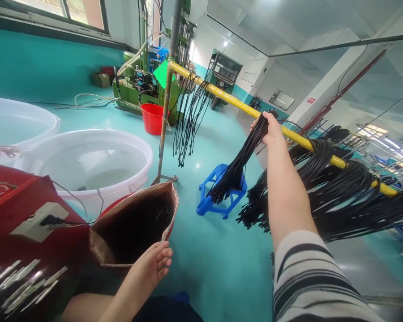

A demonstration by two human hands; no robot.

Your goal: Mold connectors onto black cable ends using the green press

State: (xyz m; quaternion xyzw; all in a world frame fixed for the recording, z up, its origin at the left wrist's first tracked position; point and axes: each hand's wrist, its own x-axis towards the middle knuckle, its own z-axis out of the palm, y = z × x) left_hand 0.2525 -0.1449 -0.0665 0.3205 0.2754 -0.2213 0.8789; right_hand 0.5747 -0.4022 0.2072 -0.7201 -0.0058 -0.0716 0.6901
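Observation:
My right hand point(271, 129) is raised and closed round the top of a bundle of black cables point(237, 163), holding it against the yellow rail point(221, 95). The bundle hangs down to the left over a blue stool point(210, 202). More black cable bundles point(342, 188) are draped over the rail further right, and a thinner set point(190, 120) hangs further left. My left hand point(154, 264) rests low, fingers loosely curled and holding nothing, beside the rim of an open brown paper bag point(134, 223) filled with dark cables.
Two large white tubs point(97, 163) of water stand on the teal floor at left. A red box with a power strip point(36, 219) is near my left side. A red bucket point(152, 118) and green machine point(137, 87) stand behind the rail's post point(164, 120).

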